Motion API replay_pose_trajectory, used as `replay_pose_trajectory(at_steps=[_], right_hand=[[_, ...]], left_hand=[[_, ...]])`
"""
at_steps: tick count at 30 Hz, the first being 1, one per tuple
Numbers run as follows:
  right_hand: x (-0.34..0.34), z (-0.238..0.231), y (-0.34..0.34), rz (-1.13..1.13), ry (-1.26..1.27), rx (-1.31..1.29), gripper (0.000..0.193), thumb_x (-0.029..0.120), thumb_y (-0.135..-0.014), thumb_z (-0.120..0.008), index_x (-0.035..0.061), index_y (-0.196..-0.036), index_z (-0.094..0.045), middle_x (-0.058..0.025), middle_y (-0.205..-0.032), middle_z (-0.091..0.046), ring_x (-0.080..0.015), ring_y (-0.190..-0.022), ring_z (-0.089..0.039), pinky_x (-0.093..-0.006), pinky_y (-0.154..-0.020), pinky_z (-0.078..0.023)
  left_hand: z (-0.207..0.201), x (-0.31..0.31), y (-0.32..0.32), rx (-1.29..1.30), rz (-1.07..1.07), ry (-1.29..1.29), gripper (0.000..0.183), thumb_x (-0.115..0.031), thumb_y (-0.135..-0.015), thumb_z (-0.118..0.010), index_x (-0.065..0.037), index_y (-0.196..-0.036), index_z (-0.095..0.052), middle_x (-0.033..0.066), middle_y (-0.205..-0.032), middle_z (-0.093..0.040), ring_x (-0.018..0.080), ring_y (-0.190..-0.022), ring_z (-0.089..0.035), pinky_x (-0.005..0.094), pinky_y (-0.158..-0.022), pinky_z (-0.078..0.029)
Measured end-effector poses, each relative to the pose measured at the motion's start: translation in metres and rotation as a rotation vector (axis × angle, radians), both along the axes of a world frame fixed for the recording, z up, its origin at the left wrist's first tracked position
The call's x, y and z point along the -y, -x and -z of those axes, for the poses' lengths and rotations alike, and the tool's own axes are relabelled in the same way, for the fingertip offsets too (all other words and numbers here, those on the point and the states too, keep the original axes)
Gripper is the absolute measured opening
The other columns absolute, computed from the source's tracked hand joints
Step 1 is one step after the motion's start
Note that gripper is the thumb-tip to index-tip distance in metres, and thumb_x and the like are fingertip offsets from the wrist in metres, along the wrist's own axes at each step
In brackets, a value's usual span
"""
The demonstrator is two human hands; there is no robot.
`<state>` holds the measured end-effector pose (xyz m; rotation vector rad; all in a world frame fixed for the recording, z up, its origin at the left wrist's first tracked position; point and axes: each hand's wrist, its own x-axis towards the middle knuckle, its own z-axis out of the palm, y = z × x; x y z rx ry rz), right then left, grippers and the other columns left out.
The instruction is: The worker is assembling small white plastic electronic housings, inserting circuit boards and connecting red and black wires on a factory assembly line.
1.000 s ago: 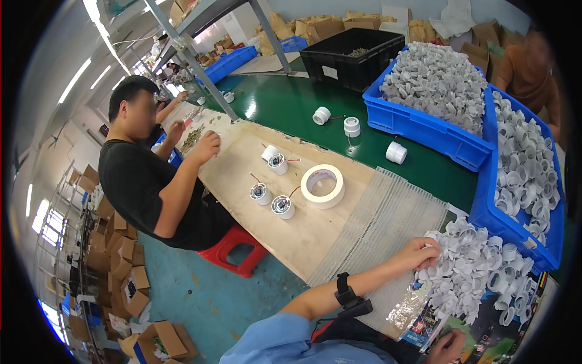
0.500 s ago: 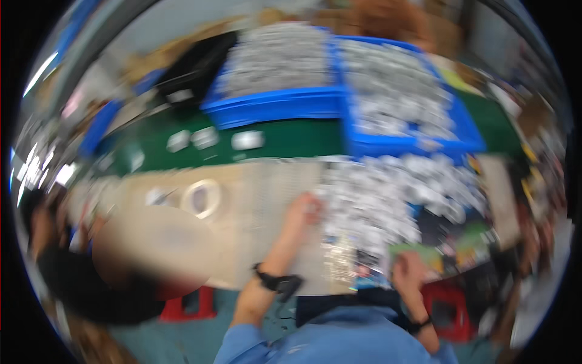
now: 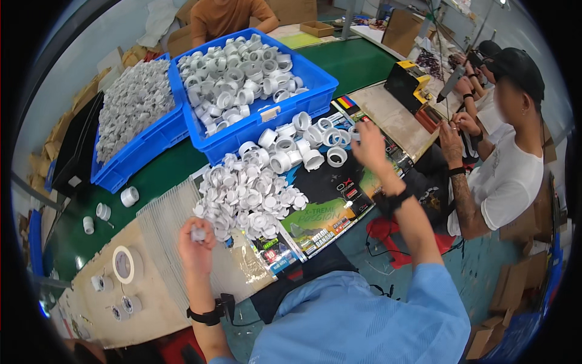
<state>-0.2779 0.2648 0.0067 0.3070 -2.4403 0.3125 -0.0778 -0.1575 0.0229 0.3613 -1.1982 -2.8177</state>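
My left hand is closed, its fingertips pinching a small whitish plastic part beside the pile of small white caps. Farther right, my right hand reaches over the printed sheet to the far edge of the loose white plastic rings. Its fingers close on one white ring, partly hidden by them. More white threaded collars lie between the caps and the nearer blue crate.
One blue crate holds larger white collars, another small whitish parts. A tape roll and a few white fittings lie left. A co-worker sits at right near a yellow-black device; another person is behind the crates.
My view has swung to the right and sharpened. My right hand has gone from the table's front edge out to the rings; my left hand stays near the cap pile.
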Motion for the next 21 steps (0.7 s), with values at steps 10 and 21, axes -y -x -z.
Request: replay_pose_trajectory(at_steps=[10, 21], right_hand=[[-0.031, 0.004, 0.052, 0.168, -0.112, 0.409, 0.052, 0.031, -0.071, -0.069, 0.0, -0.112, -0.058, -0.0242, -0.104, -0.061, -0.0416, -0.091, -0.062, -0.0469, -0.08, -0.05], [0.132, -0.031, -0.19, -1.029, 0.919, 0.924, 0.063, 0.005, -0.073, -0.075, 0.0017, -0.129, -0.049, -0.012, -0.115, -0.055, -0.0193, -0.094, -0.06, -0.0285, -0.077, -0.052]], left_hand=[[-0.008, -0.096, -0.056, 0.184, 0.204, -0.347, 0.024, -0.027, -0.095, -0.047, -0.009, -0.079, -0.046, 0.0004, -0.07, -0.042, 0.0083, -0.056, -0.034, 0.0216, -0.048, -0.025], [0.0, -0.123, -0.046, 0.17, 0.133, -0.226, 0.039, -0.025, -0.097, -0.042, 0.002, -0.123, -0.051, 0.014, -0.124, -0.055, 0.0225, -0.115, -0.053, 0.0384, -0.099, -0.042]])
